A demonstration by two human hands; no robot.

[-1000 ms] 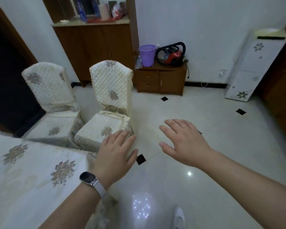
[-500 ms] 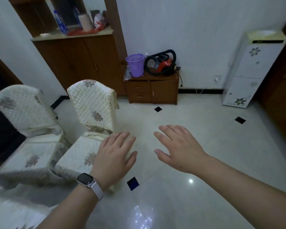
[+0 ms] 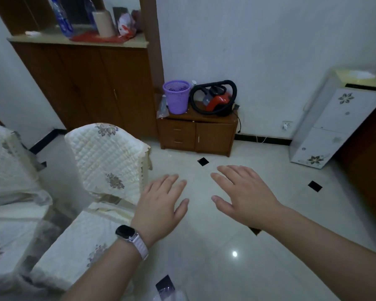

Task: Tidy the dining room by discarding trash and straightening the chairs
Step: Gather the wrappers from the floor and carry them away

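Two chairs in quilted cream covers with flower prints stand at the left. The nearer chair (image 3: 104,166) has its back toward the room's middle, and the second chair (image 3: 7,168) is at the left edge. My left hand (image 3: 161,205), with a watch on the wrist, hovers palm down just right of the nearer chair's back, fingers apart and holding nothing. My right hand (image 3: 243,194) is stretched out beside it over the floor, also open and empty. A purple mesh bin (image 3: 176,97) sits on a low cabinet by the far wall.
The low wooden cabinet (image 3: 197,133) also carries a red and black vacuum cleaner (image 3: 215,98). A tall brown sideboard (image 3: 89,83) with bottles stands at the back left. A white floral-print water dispenser (image 3: 339,118) stands at the right. The glossy tiled floor (image 3: 248,268) spreads ahead.
The view has moved forward and to the right: the table with its cloth has left the frame and the chairs have slid left and closer. Both hands stay outstretched and empty.
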